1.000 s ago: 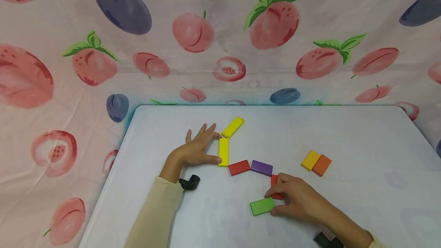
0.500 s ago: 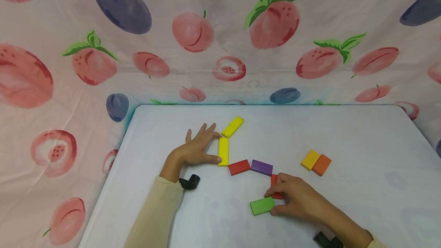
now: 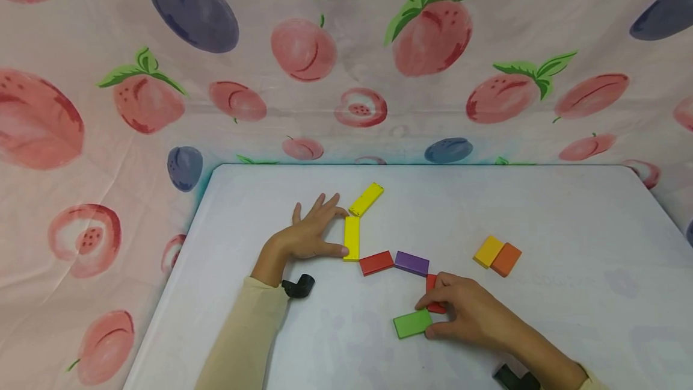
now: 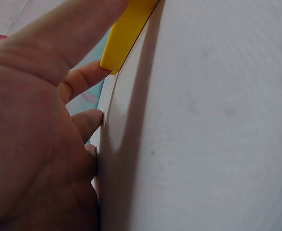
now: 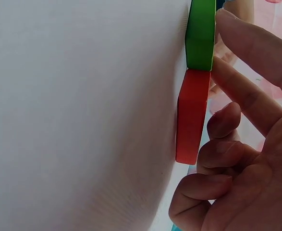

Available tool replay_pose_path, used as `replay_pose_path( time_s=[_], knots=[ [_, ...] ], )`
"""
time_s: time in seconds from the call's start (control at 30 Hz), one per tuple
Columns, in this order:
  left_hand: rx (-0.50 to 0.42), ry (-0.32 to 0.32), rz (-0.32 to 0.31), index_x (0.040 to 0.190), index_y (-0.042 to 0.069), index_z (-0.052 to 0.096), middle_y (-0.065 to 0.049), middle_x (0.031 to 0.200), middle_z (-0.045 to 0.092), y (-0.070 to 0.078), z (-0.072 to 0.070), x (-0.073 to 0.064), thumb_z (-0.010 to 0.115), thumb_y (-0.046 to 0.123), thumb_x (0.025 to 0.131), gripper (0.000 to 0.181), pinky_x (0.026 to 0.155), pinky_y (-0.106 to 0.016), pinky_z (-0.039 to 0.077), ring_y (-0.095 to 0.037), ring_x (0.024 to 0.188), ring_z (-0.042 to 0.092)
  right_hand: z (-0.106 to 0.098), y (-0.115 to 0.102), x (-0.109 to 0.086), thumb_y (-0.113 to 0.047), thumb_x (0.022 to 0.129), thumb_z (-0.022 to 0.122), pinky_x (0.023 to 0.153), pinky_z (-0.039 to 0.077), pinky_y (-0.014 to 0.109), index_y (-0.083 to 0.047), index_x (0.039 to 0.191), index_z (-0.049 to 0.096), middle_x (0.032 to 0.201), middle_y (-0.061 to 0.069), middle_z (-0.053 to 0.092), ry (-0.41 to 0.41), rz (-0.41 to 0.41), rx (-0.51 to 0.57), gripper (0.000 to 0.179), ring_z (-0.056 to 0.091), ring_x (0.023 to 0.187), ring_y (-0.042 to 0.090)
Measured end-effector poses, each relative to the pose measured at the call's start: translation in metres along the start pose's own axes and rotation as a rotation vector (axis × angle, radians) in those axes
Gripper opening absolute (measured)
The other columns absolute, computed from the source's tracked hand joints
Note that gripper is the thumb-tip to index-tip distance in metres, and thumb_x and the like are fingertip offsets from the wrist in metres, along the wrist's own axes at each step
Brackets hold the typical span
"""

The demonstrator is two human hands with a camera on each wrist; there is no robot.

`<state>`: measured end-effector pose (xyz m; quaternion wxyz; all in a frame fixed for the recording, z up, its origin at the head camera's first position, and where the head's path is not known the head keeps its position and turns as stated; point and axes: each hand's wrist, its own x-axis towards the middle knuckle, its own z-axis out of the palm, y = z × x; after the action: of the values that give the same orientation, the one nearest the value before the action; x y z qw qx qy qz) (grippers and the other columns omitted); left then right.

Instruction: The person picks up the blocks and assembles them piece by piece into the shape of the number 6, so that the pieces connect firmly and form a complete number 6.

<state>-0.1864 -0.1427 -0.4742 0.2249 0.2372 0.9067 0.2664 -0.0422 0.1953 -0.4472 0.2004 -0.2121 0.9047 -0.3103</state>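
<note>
In the head view my left hand point(image 3: 308, 236) holds a yellow block point(image 3: 352, 238) lengthwise, the thumb at its near end and the index finger at its far end. The other fingers are spread over the table. My right hand point(image 3: 465, 312) pinches the right end of a green block point(image 3: 411, 324) between thumb and index finger. A red block point(image 3: 432, 285), partly hidden under that hand, meets the green one end to side. In the right wrist view the red block point(image 5: 192, 118) adjoins the green block point(image 5: 201, 38), with the remaining fingers curled beside it.
Another yellow block point(image 3: 366, 199) slants off the far end of the held one. A red block point(image 3: 376, 263) and a purple block point(image 3: 412, 263) continue the row. Apart at the right lie an orange-yellow block point(image 3: 488, 251) and an orange block point(image 3: 506, 259). All rest on the white table point(image 3: 585, 209).
</note>
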Motion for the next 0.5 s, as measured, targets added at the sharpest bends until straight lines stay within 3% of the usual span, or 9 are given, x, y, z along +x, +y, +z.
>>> replay_pose_path(
  time_s=[0.5],
  knots=[
    [-0.008,-0.002,0.001,0.147,0.032,0.043,0.004,0.174,0.002,0.0016,-0.0010,-0.0009,0.079,0.054,0.083,0.076,0.119,-0.064,-0.022,-0.022,0.160,-0.013,-0.0021,0.0010,-0.0004,-0.041,0.076,0.089,0.058,0.039,0.018,-0.037,0.102,0.078,0.082,-0.010,0.053,0.018,0.025,0.003,0.029,0.050,0.077,0.004]
  ],
)
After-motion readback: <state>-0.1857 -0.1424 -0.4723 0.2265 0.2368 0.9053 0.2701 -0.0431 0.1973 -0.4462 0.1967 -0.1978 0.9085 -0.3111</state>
